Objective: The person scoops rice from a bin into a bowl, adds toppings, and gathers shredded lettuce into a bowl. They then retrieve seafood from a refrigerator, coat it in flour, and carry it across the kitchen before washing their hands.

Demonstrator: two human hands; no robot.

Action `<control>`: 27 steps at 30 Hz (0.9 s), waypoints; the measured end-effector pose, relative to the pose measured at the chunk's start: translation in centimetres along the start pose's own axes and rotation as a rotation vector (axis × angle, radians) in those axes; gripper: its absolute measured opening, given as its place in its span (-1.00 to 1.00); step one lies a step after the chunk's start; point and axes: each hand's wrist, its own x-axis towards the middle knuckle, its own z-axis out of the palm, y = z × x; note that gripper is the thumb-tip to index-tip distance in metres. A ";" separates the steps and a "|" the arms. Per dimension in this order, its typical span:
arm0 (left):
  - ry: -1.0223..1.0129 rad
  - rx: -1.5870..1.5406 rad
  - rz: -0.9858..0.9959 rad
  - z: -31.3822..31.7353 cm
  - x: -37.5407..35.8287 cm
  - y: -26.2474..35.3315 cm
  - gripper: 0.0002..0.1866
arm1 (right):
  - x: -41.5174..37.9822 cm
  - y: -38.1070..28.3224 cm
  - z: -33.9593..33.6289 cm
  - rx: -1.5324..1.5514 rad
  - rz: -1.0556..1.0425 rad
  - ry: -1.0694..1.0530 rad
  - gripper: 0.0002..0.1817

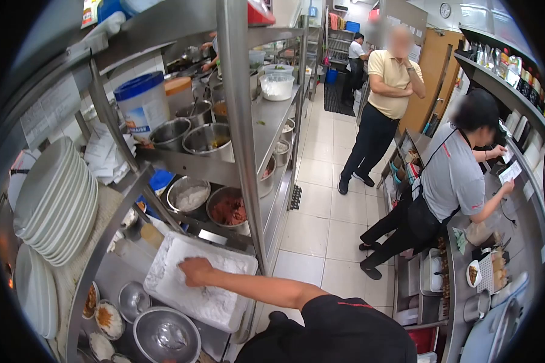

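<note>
My right hand (196, 272) is down in a white rectangular tray (243, 266) of white powder (218, 299). Its fingers point into the powder, and their tips are hidden, so whether they hold anything does not show. Below the tray, on the steel counter (112, 275), stand a large metal bowl (166, 336) and a smaller metal bowl (134, 302). Small bowls of food (109, 319) are to their left. My left hand is out of the frame.
Stacked white plates (57, 199) lean at the left. A steel shelf post (239, 121) rises beside the tray, near pots of food (227, 209). A co-worker (451, 169) holds papers at the right counter; another person (387, 91) stands in the aisle.
</note>
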 end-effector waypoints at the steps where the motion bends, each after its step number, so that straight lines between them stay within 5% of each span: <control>1: 0.108 -0.308 -0.103 0.6 -0.4 -1.6 -0.80 | 0.1 0.5 1.3 -0.054 0.021 -0.087 -0.44; 2: 0.009 0.265 0.085 0.6 -0.8 -5.9 -0.80 | 0.0 1.4 2.9 -0.095 0.018 -0.118 -0.39; 5: -0.144 0.470 0.044 -0.9 -1.0 0.6 -0.79 | -2.0 1.5 4.7 -0.217 -0.013 -0.149 -0.30; 13: -0.202 0.413 -0.013 0.1 -1.1 -2.7 -0.83 | 1.3 4.1 9.0 -0.266 -0.073 -0.052 -0.39; 15: -0.006 0.059 -0.115 0.7 -1.5 -6.0 -0.85 | 1.9 4.5 8.9 -0.213 -0.082 -0.067 -0.48; 19: -0.009 0.171 -0.172 0.8 -1.6 -7.5 -0.80 | 1.5 4.4 7.9 -0.174 -0.082 -0.062 -0.52; 21: 0.162 -0.999 -0.627 1.4 -0.6 -4.8 -0.85 | 2.3 5.1 8.3 -0.117 -0.076 -0.020 -0.45; 22: 0.172 -0.958 -0.599 1.8 -0.4 -5.5 -0.85 | 3.5 6.8 10.3 -0.053 -0.162 0.108 -0.40; 24: 0.227 -0.920 -0.626 1.5 -0.6 -5.5 -0.85 | 3.4 6.5 8.1 0.093 -0.001 0.053 -0.29; 27: 0.264 -0.910 -0.652 1.2 0.1 -5.7 -0.79 | 2.5 5.3 3.3 0.208 -0.080 0.131 -0.38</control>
